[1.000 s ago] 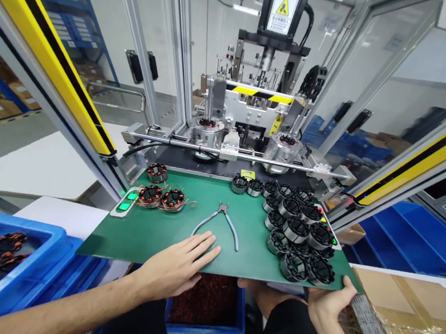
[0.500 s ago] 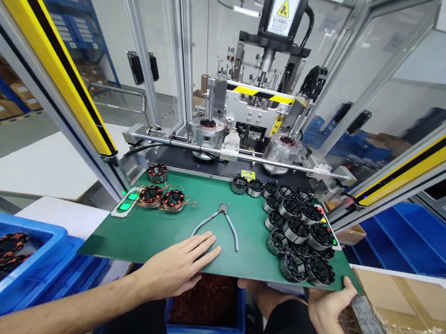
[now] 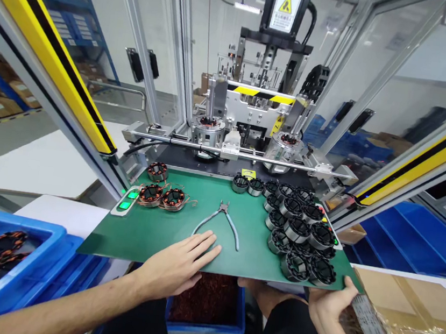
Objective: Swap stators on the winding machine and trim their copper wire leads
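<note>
My left hand [image 3: 179, 262] lies flat and open on the front edge of the green mat [image 3: 150, 231], fingers stretched toward the grey-handled pliers [image 3: 220, 220] just beyond them. My right hand [image 3: 330, 302] curls round the mat's front right corner, thumb on top, next to the black unwound stator cores [image 3: 300, 228] piled at the right. Three copper-wound stators [image 3: 161, 194] sit at the mat's back left. Behind the mat, the winding machine holds two stators on its round fixtures [image 3: 208, 130].
Blue bin [image 3: 1, 253] of wound stators at the near left. Blue bin of copper wire scrap [image 3: 208, 301] under the mat's front edge. Taped cardboard box [image 3: 402, 324] at the right. Green lit buttons [image 3: 127, 201] at the mat's left edge. Yellow-striped guard posts flank the opening.
</note>
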A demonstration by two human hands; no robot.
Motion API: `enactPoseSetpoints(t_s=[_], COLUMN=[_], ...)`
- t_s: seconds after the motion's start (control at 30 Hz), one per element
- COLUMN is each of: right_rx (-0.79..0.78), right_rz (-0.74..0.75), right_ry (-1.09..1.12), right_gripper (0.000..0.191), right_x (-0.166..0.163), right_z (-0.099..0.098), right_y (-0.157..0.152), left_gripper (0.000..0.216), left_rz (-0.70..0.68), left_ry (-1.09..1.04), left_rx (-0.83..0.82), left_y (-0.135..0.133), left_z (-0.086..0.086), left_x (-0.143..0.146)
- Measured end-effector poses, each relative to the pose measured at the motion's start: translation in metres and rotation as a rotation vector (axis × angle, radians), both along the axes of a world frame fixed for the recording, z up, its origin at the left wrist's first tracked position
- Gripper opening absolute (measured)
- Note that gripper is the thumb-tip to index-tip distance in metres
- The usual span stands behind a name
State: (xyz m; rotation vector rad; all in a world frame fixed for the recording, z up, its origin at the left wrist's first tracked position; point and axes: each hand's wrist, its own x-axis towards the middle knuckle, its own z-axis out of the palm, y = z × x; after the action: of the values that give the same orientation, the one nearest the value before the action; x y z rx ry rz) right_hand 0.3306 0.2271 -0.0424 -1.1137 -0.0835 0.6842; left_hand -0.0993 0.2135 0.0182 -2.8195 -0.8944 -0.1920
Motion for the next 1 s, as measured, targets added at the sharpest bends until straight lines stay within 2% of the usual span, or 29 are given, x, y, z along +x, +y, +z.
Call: enactPoseSetpoints(t_s=[0.23,0.47,0.6,1.0], right_rx=[0.0,0.071,0.108,0.04], right_rz=[0.009,0.0,0.01,0.03], right_ry=[-0.014,-0.093,-0.106,-0.053], right_gripper=[0.048,0.073,0.08,0.055], right_x=[-0.0025,-0.0059,-0.0056,0.0004], right_z=[0.0033,-0.0019,-0.0051,-0.0044], right_y=[-0.0014,0.0013,0.0029,-0.0005], left_gripper=[0.075,0.076,0.077,0.077], left_rz=[0.002,0.007,0.006,0.01], left_ry=[0.007,0.007,-0.004,-0.001], left_rx=[0.005,-0.022,-0.044,-0.044], left_y=[0.0003,0.0002,0.0001,0.0001], left_z=[0.0023,-0.0006,0.0013,0.0], left_x=[0.0006,-0.0004,0.0001,0.0])
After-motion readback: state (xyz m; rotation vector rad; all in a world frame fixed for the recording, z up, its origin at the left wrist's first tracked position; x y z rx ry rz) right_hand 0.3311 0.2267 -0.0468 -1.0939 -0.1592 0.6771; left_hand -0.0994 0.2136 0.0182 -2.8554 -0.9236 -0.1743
